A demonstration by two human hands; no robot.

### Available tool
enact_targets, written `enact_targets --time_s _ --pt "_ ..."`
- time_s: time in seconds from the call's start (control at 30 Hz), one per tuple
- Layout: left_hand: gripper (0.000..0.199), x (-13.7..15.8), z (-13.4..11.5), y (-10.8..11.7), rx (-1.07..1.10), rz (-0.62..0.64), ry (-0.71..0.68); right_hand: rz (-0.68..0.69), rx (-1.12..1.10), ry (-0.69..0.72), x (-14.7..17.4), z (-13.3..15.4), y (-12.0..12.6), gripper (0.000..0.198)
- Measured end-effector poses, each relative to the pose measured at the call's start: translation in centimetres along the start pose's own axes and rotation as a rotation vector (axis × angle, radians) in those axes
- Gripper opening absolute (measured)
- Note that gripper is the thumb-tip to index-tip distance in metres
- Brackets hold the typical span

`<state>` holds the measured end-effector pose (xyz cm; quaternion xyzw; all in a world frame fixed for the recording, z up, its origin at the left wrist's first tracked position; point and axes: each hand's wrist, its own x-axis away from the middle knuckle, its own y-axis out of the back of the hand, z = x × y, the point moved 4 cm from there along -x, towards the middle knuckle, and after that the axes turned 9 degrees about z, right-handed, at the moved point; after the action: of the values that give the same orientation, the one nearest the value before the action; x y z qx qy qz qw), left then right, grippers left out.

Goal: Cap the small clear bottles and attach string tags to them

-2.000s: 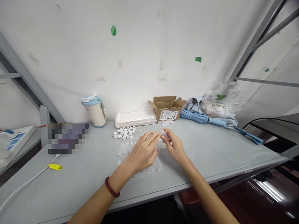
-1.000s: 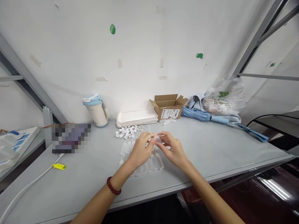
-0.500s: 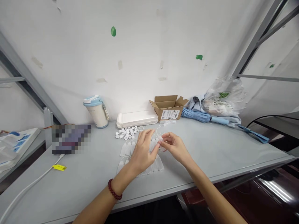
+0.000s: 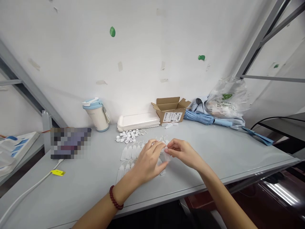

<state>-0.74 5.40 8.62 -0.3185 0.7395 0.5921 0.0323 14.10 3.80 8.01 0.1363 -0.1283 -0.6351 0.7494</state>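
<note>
My right hand (image 4: 184, 153) pinches a small translucent white plastic bottle (image 4: 167, 156) between thumb and fingertips. My left hand (image 4: 151, 160), with a dark red bead bracelet at the wrist, curls round the same bottle from the other side, fingertips at its upper end and thumb near its lower end. Beneath and beside the hands, several similar bottles (image 4: 129, 153) with white cord loops lie in two rows, partly covered by my left hand. Loose white caps (image 4: 128, 137) sit in a group behind the rows.
Along the wall stand a lidded cup (image 4: 96, 116), a stack of white trays (image 4: 138, 121) and an open cardboard box (image 4: 170, 111). A blue folded umbrella (image 4: 200, 117) and a plastic bag (image 4: 226, 101) lie right. A blurred flat device (image 4: 71, 143) with a white cable is left.
Both hands have come slightly nearer and to the right, and the bottle between them now hangs lower in view. My left fingers have bent in towards it. The view has shifted slightly.
</note>
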Motion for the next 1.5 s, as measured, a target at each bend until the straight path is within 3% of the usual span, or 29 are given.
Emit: enact_targets --time_s 0.27,0.53,0.9,1.5 --pt "0.041 0.2 -1.4 -1.0 0.132 0.233 -0.006 0.287 0.377 -0.056 1.8 0.6 1.7 0.038" --pt "0.030 0.3 -1.2 -1.3 0.066 0.354 0.036 0.390 0.483 -0.022 1.1 -0.1 0.8 0.029" --pt "0.023 0.4 -1.2 -1.3 -0.027 0.353 0.039 0.405 0.451 -0.053 0.7 -0.4 0.0 0.021" --pt "0.028 0.3 -0.8 -2.1 -0.116 0.334 0.113 0.418 0.463 -0.079 0.8 -0.1 -0.2 0.028"
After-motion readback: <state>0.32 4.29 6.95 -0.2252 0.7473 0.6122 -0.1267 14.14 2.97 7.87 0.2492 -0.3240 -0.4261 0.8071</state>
